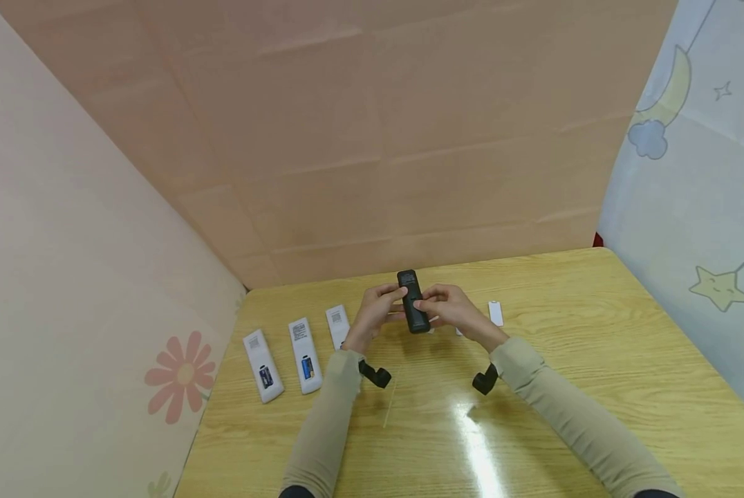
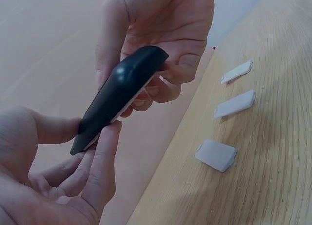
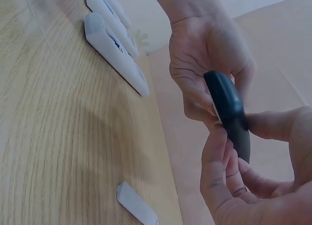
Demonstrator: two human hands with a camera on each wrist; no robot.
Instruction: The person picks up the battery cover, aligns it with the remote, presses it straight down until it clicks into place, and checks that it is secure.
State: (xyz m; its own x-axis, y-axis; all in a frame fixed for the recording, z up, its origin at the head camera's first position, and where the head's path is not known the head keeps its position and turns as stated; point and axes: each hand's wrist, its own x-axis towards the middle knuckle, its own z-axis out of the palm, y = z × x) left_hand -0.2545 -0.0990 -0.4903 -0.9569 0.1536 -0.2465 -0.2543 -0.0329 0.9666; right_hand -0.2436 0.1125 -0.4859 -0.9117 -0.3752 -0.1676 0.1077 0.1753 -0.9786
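A black remote control is held up over the far part of the table, its black back toward the head view. My left hand pinches it from the left, thumb on the back and fingers underneath. From the other side my right hand grips it too, with the thumb pressing the middle of the back. The left wrist view shows the black remote tilted between both hands, a pale face on its underside. In the right wrist view, right-hand fingertips touch that pale edge.
To the left lie three white remotes, one and another with batteries showing in uncovered compartments, the third partly behind my left arm. Small white battery covers, including one, lie on the wooden table at right. Walls enclose the back and sides.
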